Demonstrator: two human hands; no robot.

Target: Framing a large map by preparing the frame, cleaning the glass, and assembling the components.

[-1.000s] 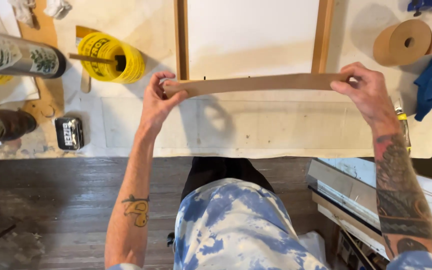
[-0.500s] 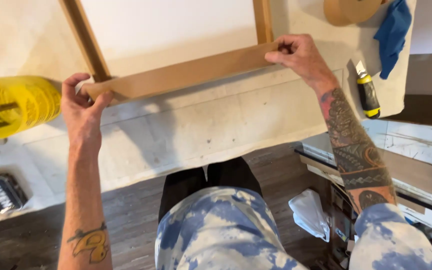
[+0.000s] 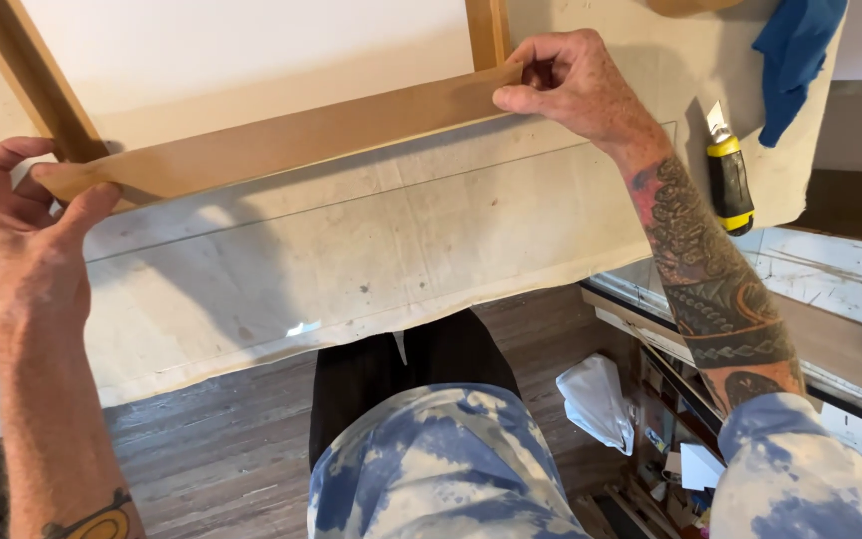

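A long strip of brown paper tape [image 3: 281, 140] is held stretched between both hands above the desk [image 3: 371, 260], along the lower bar of a wooden frame [image 3: 42, 90]. Its left end is pinched by the grip of the left hand [image 3: 22, 225], thumb and fingers closed on it. Its right end is pressed under the fingers of the right hand [image 3: 576, 90]. A yellow and black utility knife [image 3: 728, 175] is seen near the right edge of the desk, beside a blue cloth [image 3: 790, 50].

A workshop: cloth-covered worktable [image 3: 371, 250], wooden frame [image 3: 42, 85], utility knife [image 3: 728, 178], wood floor [image 3: 221, 459].
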